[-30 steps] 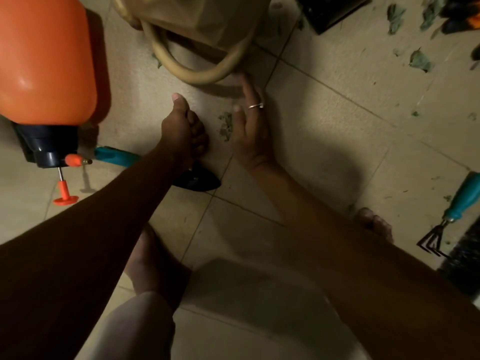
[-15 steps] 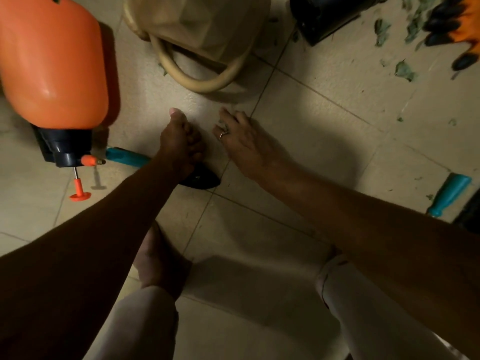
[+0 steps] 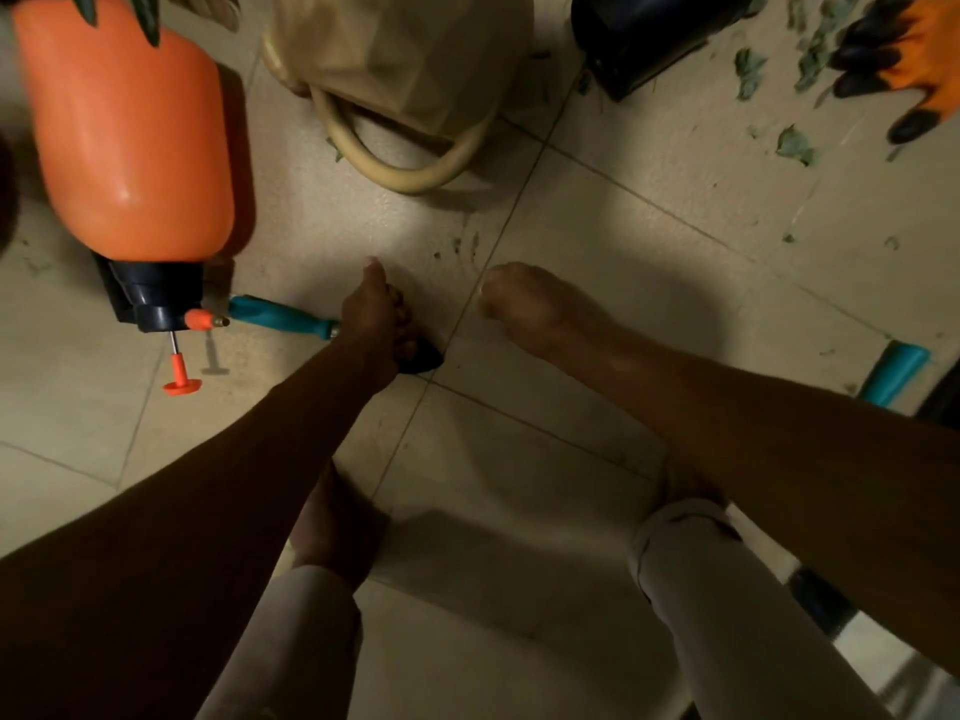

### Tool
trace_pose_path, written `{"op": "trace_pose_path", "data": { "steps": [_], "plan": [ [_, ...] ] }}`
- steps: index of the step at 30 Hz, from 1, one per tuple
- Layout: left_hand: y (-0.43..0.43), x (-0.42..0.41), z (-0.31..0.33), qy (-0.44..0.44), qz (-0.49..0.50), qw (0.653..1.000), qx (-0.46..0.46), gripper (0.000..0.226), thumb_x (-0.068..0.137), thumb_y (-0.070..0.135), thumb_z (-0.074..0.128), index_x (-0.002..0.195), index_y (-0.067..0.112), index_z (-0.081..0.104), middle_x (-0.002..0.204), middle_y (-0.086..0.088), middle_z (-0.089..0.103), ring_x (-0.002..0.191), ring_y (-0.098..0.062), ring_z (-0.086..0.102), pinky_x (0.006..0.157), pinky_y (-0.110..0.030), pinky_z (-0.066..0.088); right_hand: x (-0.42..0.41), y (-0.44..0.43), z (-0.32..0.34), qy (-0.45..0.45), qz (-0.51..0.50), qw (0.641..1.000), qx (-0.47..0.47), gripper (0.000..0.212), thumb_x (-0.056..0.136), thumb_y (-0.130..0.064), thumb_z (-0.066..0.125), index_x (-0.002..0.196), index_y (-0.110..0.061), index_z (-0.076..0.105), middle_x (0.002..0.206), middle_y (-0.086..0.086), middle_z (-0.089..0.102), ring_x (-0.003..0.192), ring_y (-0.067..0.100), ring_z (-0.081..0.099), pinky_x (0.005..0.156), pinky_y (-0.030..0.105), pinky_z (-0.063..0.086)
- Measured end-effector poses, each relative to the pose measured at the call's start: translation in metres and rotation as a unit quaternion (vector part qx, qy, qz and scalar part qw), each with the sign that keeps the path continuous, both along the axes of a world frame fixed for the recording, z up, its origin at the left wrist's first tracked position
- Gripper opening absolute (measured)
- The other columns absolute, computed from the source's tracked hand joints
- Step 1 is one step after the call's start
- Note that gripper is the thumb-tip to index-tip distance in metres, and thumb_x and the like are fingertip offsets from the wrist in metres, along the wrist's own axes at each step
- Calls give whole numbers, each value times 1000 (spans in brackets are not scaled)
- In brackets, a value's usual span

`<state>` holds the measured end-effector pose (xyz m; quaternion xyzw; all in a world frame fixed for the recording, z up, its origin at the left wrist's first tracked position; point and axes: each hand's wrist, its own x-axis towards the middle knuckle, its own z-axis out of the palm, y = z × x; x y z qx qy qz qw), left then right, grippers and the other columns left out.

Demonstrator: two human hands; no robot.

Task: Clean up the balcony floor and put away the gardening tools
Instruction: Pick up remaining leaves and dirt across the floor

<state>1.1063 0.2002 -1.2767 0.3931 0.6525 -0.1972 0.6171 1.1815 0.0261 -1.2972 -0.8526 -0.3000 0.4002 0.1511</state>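
My left hand (image 3: 376,319) grips a trowel on the tiled floor at the neck, thumb pointing forward. Its teal handle (image 3: 280,315) sticks out to the left and the black blade (image 3: 423,356) peeks out on the right. Just right of the blade my right hand (image 3: 530,309) rests on the floor, fingers curled under into a fist. The clump of leaf scraps lies inside it, hidden. A few crumbs (image 3: 457,246) remain on the tile ahead of both hands.
An orange pressure sprayer (image 3: 130,148) lies at the left, its nozzle beside the trowel handle. A beige bag (image 3: 405,59) and a black pot (image 3: 644,33) stand ahead. Torn leaves (image 3: 792,142) and an orange-black glove (image 3: 914,59) lie far right. A second teal handle (image 3: 896,374) lies at the right edge.
My right hand reached flat to the leaf clump, closed over it and drew back in a fist. The clump is gone from the tile. My left hand stayed on the trowel.
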Motion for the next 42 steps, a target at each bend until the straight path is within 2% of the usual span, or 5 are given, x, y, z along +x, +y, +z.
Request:
{"op": "trace_pose_path", "data": {
  "steps": [7,17,27,33,42],
  "plan": [
    [-38,13,17,3,-22,998,-55,50,106,59,30,82,18,48,60,3,36,43,-9,25,41,-20,19,-5,9,49,210,-474,843,142,27,85,0,75,76,-25,74,70,-9,74,66,6,72,69,26,60],
    [-76,52,48,-116,-85,978,-153,50,108,34,26,72,15,55,59,-3,46,51,-15,35,45,-23,24,-9,-11,97,48,-362,910,196,25,88,0,66,75,-19,57,73,-1,66,59,-6,64,50,14,50],
    [-117,70,80,-141,-191,965,-114,37,108,29,34,74,22,47,57,3,36,39,-6,24,37,-16,17,11,-64,106,-35,-245,952,182,26,87,-7,64,81,-31,56,82,-8,70,101,14,69,116,29,13],
    [-160,107,108,-112,-247,962,-22,51,108,47,42,70,15,56,51,2,44,40,-9,32,41,-21,24,39,-110,133,-219,-221,929,199,11,84,-17,70,78,-20,61,76,-5,61,83,20,60,100,39,37],
    [-216,168,127,-76,-219,973,-3,51,108,48,37,64,22,43,52,4,38,39,-10,29,42,-22,24,105,-189,146,-87,-253,948,174,64,80,-38,77,136,-16,55,141,5,49,129,18,47,107,37,44]
  ]
}}
